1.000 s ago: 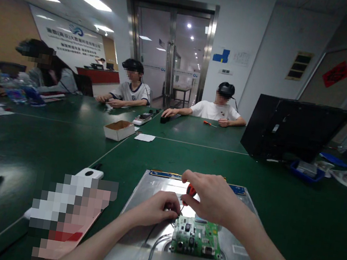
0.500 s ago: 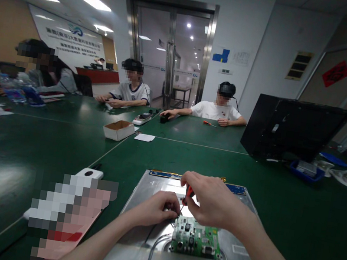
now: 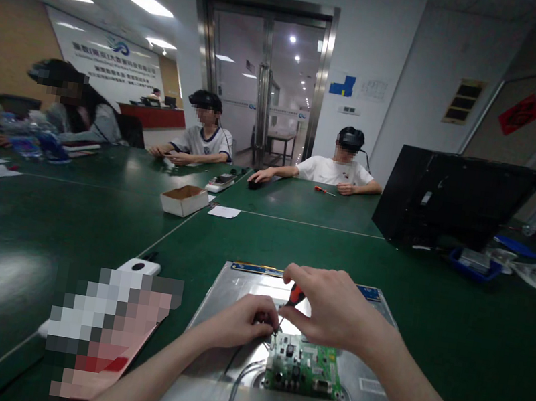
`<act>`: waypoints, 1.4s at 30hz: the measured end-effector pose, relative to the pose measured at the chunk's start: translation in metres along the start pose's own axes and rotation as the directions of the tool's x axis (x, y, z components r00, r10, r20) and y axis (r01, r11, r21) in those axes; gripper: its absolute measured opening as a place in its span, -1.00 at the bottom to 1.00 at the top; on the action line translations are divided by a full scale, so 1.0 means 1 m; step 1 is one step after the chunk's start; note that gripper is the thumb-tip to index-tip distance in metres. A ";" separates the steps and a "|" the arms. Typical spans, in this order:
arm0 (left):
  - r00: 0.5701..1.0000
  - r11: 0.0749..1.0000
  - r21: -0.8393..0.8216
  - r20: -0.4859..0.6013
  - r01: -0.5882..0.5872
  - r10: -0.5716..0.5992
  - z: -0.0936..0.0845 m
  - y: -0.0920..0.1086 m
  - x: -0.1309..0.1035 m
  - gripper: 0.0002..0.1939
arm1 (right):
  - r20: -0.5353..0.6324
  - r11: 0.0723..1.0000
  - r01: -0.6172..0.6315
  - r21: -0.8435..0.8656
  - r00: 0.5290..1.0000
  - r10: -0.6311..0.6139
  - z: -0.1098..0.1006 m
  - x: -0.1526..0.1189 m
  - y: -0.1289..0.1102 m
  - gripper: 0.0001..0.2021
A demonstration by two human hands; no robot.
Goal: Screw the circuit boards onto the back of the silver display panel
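Note:
A screwdriver (image 3: 296, 294) with a red and black handle is gripped from above by my right hand (image 3: 332, 309). Its thin shaft slants down to the upper left corner of a green circuit board (image 3: 305, 368). Beside that tip, the curled fingers of my left hand (image 3: 249, 321) are pinched together; what they hold, if anything, is hidden. The board lies on a flat silver metal panel (image 3: 227, 292) with a blue strip (image 3: 368, 293) along its far edge. Grey cables (image 3: 233, 395) run from the board's left side toward me.
Left of the panel lie a white device (image 3: 148, 268) and a pink, partly blurred item (image 3: 147, 324). Farther off are a small open box (image 3: 184, 201) and a white paper (image 3: 224, 212). A black monitor (image 3: 451, 202) stands at the right. Co-workers sit across the green table (image 3: 281, 243).
My right hand has turned slightly on the screwdriver and shifted a little right. My left hand stays in place. Another person's hand at the lower left edge has come further into view.

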State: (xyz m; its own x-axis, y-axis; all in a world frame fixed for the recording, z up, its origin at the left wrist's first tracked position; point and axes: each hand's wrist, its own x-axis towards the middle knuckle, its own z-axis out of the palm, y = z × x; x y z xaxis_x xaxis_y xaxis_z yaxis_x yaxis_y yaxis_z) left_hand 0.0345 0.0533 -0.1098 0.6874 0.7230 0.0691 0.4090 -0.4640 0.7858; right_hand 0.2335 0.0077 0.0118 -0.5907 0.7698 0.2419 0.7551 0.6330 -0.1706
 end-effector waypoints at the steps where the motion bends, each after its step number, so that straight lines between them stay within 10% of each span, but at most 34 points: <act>1: 1.000 1.000 0.002 0.002 0.004 -0.004 0.000 0.000 0.000 -0.82 | -0.001 1.000 0.010 0.022 1.000 -0.010 -0.001 -0.001 0.000 -0.79; 42: 1.000 1.000 -0.015 0.013 0.026 -0.025 0.000 0.001 0.000 -0.84 | -0.022 0.994 -0.054 -0.098 0.998 0.052 0.007 0.006 0.000 -0.86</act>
State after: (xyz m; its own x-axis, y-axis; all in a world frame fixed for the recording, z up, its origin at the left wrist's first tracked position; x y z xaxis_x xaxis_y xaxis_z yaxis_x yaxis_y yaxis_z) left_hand 0.0350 0.0524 -0.1088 0.6847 0.7277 0.0409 0.4177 -0.4378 0.7961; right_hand 0.2278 0.0124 0.0068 -0.5445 0.7994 0.2539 0.8100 0.5798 -0.0885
